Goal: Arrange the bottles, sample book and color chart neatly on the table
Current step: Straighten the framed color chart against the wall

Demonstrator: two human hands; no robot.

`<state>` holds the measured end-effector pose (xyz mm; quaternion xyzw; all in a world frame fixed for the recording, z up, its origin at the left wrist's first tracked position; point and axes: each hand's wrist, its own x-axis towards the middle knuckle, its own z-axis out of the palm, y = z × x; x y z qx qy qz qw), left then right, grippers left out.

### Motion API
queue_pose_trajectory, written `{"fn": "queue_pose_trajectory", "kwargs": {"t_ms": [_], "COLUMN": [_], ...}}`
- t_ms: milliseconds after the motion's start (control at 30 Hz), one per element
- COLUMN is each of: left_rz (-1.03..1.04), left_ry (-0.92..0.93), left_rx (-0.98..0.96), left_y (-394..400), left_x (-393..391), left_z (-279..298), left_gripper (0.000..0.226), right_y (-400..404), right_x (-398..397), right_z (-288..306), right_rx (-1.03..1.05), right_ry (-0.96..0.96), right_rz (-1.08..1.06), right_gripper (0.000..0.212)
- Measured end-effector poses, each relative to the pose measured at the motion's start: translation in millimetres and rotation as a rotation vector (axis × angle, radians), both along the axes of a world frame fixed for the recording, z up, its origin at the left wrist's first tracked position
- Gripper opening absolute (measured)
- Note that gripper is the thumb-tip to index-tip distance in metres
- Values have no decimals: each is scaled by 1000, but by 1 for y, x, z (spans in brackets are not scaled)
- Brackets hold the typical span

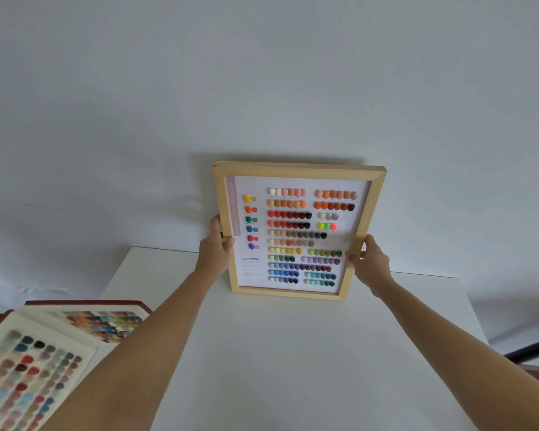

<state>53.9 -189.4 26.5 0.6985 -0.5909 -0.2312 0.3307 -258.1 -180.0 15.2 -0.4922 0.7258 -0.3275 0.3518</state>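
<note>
A color chart in a light wooden frame stands upright at the far edge of the white table, leaning toward the wall, slightly tilted. Rows of colored nail swatches fill it. My left hand grips its left frame edge, and my right hand grips its right edge. The open sample book, with a dark red cover and pages of colored swatches, lies at the lower left, partly behind my left forearm. No bottles are in view.
A plain white wall rises right behind the table. A dark bar shows past the table's right edge.
</note>
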Motion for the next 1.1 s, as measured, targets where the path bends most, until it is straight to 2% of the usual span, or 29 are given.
{"fn": "queue_pose_trajectory", "kwargs": {"t_ms": [400,600,767,900,1100], "left_rz": [32,52,-61,-250,-503], "left_ry": [58,56,-84,-50,-55], "left_rx": [20,-123,-306,-317,-214], "left_y": [21,44,76,101,138], "left_x": [-10,-15,-34,-64,-134], "left_z": [18,27,19,-2,-32], "left_gripper": [70,67,67,64,55], "right_y": [38,68,113,158,230], "right_x": [-14,-24,-56,-97,-169], "right_z": [29,47,61,67,66], "right_rx": [124,102,105,123,170], "right_ry": [-19,-11,-43,-33,75], "right_rz": [43,40,33,-2,-117], "right_gripper": [62,50,30,21,21]}}
